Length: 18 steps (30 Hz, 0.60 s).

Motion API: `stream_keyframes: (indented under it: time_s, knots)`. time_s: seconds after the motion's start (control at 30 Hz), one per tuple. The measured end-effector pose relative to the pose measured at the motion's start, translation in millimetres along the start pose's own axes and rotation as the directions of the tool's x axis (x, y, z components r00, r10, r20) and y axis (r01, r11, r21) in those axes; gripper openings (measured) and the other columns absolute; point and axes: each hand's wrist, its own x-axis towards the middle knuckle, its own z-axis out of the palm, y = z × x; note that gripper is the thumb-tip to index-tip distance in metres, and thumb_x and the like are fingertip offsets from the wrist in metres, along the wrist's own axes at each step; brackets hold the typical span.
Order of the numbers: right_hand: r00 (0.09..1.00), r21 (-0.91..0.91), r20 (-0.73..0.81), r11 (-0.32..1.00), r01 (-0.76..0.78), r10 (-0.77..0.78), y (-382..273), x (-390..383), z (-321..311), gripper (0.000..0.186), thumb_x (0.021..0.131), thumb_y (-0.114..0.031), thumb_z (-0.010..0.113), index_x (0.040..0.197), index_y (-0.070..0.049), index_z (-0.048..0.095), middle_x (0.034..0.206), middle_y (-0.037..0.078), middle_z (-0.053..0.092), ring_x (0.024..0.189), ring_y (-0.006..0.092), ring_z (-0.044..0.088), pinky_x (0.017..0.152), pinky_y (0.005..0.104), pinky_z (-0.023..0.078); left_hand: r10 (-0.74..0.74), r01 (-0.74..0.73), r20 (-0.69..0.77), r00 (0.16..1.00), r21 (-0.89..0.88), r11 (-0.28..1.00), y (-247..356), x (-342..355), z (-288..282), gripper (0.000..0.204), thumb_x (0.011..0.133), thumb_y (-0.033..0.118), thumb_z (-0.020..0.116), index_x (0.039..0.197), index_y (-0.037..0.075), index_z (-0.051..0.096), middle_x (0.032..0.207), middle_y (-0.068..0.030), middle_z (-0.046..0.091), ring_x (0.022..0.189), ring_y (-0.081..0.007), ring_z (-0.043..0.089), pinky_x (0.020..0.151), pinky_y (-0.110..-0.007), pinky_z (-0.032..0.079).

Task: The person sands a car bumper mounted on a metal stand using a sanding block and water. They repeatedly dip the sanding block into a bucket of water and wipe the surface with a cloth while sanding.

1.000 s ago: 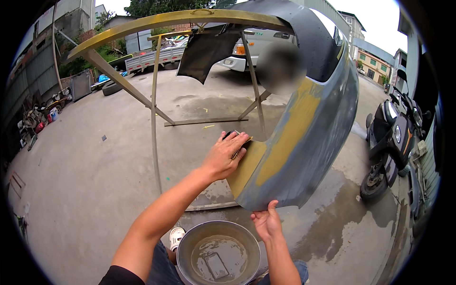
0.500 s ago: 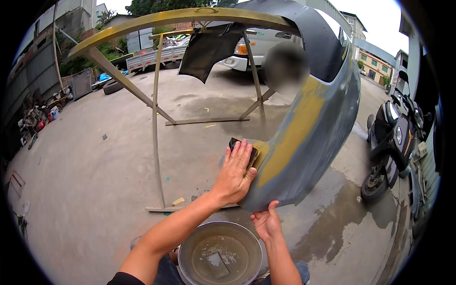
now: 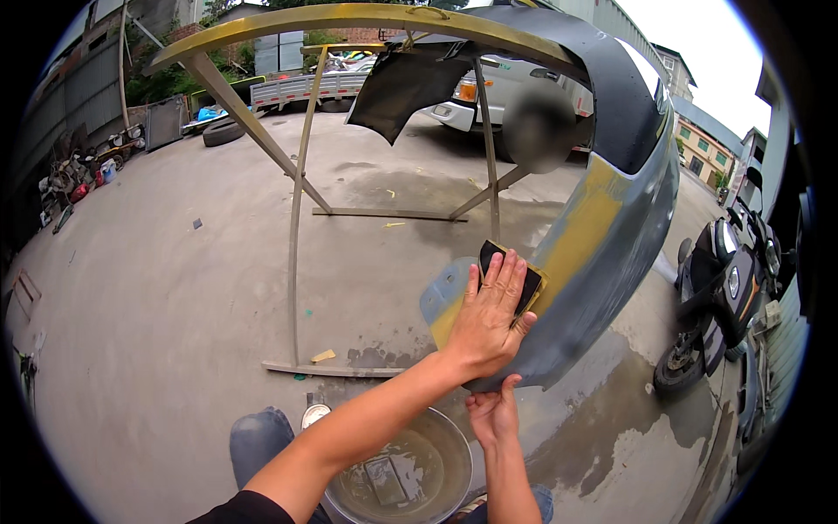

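Bumper cover [image 3: 598,271], grey with yellow patches, slopes down to just beyond the basin [image 3: 456,450]. The right hand [image 3: 496,412] curls at its lower edge, thumb raised; whether it pinches, I cannot tell. Farther up, the left hand [image 3: 491,327] lies flat, fingers nearly together, over a black pad [image 3: 530,288]. The cover looks light, springy, slippery if wet, best steadied by that edge. Palm and pad hide the surface beneath; the far end is hard to follow behind the stand [image 3: 349,16].
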Motion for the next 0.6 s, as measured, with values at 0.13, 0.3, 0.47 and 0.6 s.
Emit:
stream_keyframes:
  time_s: [0.13, 0.3, 0.47, 0.6]
  knots:
    - [0.997, 0.035, -0.018, 0.997, 0.074, -0.073, -5, -7, 36, 0.069, 0.091, -0.061, 0.047, 0.133, -0.006, 0.048, 0.130, 0.006, 0.055, 0.121, 0.0212, 0.053, 0.102, 0.0399, 0.044, -0.005, 0.009, -0.044, 0.999, 0.093, 0.996, 17, -73, 12, 0.073, 0.101, 0.046, 0.037, 0.153, 0.000, 0.015, 0.159, -0.0211, 0.016, 0.149, -0.0372, 0.011, 0.118, -0.053, 0.001]
    - [1.000, -0.027, -0.009, 1.000, 0.014, -0.014, -8, -7, 9, 0.069, 0.093, -0.063, 0.042, 0.139, -0.011, 0.044, 0.134, 0.003, 0.056, 0.120, 0.0176, 0.054, 0.097, 0.0363, 0.045, -0.357, 0.355, -0.006, 0.934, -0.082, 0.931, -8, -78, 10, 0.074, 0.102, 0.047, 0.033, 0.153, -0.002, 0.012, 0.160, -0.0222, 0.008, 0.149, -0.0368, 0.006, 0.118, -0.052, -0.001]
    - [0.996, 0.023, -0.085, 1.000, 0.006, -0.004, -6, 0, 28, 0.064, 0.091, -0.062, 0.049, 0.130, -0.012, 0.051, 0.118, 0.003, 0.064, 0.101, 0.0143, 0.060, 0.073, 0.0283, 0.045, -0.444, 0.437, -0.031, 0.896, -0.121, 0.891, -12, -88, 15, 0.073, 0.103, 0.048, 0.028, 0.153, -0.003, 0.011, 0.160, -0.0238, 0.008, 0.149, -0.0373, 0.005, 0.118, -0.053, 0.000]
    - [0.994, 0.001, -0.082, 0.997, 0.075, -0.074, -6, -2, 38, 0.067, 0.090, -0.064, 0.049, 0.130, -0.011, 0.051, 0.117, 0.002, 0.064, 0.098, 0.0147, 0.060, 0.073, 0.0284, 0.044, -0.391, 0.386, -0.016, 0.920, -0.130, 0.913, 15, -124, 19, 0.070, 0.104, 0.045, 0.028, 0.153, -0.001, 0.011, 0.159, -0.0248, 0.009, 0.149, -0.0382, 0.005, 0.118, -0.051, 0.001]
